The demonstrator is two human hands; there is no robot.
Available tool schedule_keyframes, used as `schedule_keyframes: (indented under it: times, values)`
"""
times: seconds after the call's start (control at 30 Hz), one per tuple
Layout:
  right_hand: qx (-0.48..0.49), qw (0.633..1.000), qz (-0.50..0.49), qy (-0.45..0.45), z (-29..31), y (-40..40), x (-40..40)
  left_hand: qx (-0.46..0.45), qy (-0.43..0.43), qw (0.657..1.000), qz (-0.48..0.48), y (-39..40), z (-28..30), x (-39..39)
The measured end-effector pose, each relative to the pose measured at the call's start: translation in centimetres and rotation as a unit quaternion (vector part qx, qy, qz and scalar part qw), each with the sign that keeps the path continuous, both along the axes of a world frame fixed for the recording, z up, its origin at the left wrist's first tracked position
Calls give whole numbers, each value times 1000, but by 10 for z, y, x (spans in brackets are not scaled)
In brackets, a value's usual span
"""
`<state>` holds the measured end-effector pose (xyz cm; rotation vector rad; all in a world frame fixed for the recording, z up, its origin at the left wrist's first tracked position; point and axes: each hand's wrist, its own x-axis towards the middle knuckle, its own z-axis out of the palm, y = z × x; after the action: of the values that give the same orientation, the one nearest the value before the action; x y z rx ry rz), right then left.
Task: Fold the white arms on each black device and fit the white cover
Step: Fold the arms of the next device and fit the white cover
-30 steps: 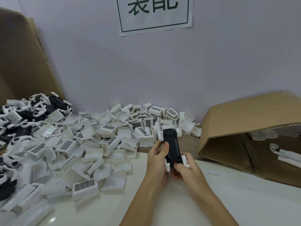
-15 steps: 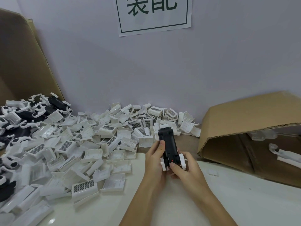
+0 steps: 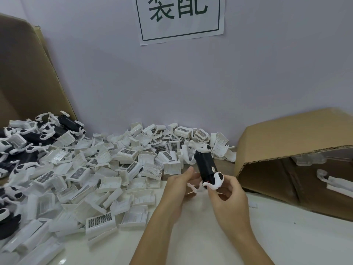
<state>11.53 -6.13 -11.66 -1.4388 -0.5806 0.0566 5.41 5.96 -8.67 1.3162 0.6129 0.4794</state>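
A black device (image 3: 206, 165) with white arms is held above the table's middle, tilted with its far end up and left. My right hand (image 3: 228, 197) pinches a white arm (image 3: 216, 181) at its near end. My left hand (image 3: 178, 186) touches the device's left side with thumb and fingertips beside another white arm (image 3: 194, 187), which is blurred. A large heap of white covers (image 3: 99, 169) fills the table's left half.
More black devices with white arms (image 3: 28, 138) lie at the far left before an upright cardboard sheet (image 3: 24, 73). A cardboard box (image 3: 298, 150) lies on its side at the right with finished pieces (image 3: 336, 181) inside. The white table (image 3: 286, 236) edge runs near.
The device has turned and shifted slightly right. A white arm at its near end has swung out, now pinched by my right hand; my left hand has loosened its hold.
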Motion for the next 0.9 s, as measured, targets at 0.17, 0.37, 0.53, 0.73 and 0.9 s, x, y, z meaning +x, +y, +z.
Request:
schedule_keyframes:
  times: [0.17, 0.37, 0.53, 0.73, 0.9]
  values:
    - [-70, 979, -50, -187, -1, -1, -3, 36, 21, 998, -48, -3, 14, 2]
    - [-123, 949, -8, -291, -2, -1, -8, -80, -59, 995, 28, -2, 10, 6]
    - [-76, 974, -45, -209, -1, 1, -4, -198, -137, 970, 41, 1, 16, 2]
    - [-56, 989, -60, -124, -3, 1, 0, -352, -262, 897, -55, -3, 12, -15]
    - [-56, 993, -58, -90, -3, 2, 2, -319, -315, 881, -153, -8, 10, -20]
